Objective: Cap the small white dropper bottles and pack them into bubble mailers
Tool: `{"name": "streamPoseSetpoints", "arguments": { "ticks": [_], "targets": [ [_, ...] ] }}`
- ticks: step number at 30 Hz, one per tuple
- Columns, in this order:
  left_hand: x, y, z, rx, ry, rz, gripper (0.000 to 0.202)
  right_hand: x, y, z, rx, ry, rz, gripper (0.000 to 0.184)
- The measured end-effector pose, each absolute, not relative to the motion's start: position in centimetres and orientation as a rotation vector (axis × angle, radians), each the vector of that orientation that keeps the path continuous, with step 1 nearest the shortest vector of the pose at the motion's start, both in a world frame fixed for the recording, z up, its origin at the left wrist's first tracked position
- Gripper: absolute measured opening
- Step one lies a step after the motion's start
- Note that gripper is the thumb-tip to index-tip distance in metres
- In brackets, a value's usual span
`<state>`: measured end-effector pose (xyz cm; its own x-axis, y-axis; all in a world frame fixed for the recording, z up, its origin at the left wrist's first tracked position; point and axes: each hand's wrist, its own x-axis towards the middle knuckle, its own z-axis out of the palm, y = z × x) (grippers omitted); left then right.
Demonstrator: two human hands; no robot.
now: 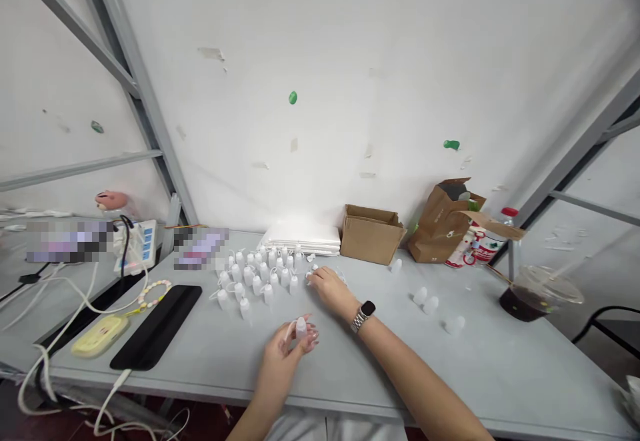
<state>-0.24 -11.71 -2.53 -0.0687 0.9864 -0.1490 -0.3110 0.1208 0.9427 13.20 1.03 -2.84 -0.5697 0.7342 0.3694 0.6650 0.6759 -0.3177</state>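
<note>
My left hand (289,354) is closed around a small translucent white bottle (301,328), held just above the grey table (500,368) near its front edge. My right hand (327,286), with a watch on the wrist, reaches forward to the right end of a cluster of several small white bottles (260,274) standing on the table; its fingers curl on something small that I cannot make out. Three more small bottles (431,305) lie scattered to the right of my right arm.
A stack of white sheets (303,236), an open cardboard box (371,233) and a brown paper bag (443,222) stand against the wall. A lidded cup with dark drink (535,292) sits far right. At left lie a black pad (157,324), a yellow case (100,336), a power strip (137,246) and cables.
</note>
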Motion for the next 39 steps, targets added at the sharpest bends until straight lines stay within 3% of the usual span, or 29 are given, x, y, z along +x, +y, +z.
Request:
{"name": "streamPoseSetpoints", "arguments": {
  "ticks": [8, 11, 14, 17, 23, 30, 35, 39],
  "targets": [
    [-0.6, -11.2, -2.4, 0.765, 1.055, 1.26, 0.054, 14.2, -0.2, -3.4, -1.12, -2.247, 0.331, 0.011],
    [-0.4, -11.3, -2.2, 0.75, 1.055, 1.227, 0.052, 14.7, -2.4, -2.1, -1.154, -2.103, 0.417, 0.019],
    [0.0, -11.4, -2.1, 0.761, 1.039, 1.206, 0.048, 15.1, -5.1, -0.2, -1.112, -1.826, 0.756, 0.027],
    [0.4, -11.6, -2.2, 0.823, 1.034, 1.205, 0.043, 15.2, -7.6, 1.2, -1.025, -1.407, 1.142, 0.023],
    [1.1, -11.9, -2.0, 0.978, 1.059, 1.187, 0.029, 14.6, -10.2, 0.9, -0.979, -1.152, 1.263, 0.02],
    [1.1, -12.1, -1.6, 1.12, 1.146, 1.2, 0.023, 15.2, -10.6, 0.8, -1.065, -1.417, 1.152, 0.013],
    [0.9, -12.2, -1.6, 1.192, 1.122, 1.219, 0.022, 16.4, -10.4, 2.1, -0.969, -1.875, 0.775, 0.008],
    [0.4, -12.2, -1.6, 1.282, 1.1, 1.182, 0.027, 17.0, -10.5, 3.3, -0.883, -2.179, 0.456, 0.015]
  ]
}}
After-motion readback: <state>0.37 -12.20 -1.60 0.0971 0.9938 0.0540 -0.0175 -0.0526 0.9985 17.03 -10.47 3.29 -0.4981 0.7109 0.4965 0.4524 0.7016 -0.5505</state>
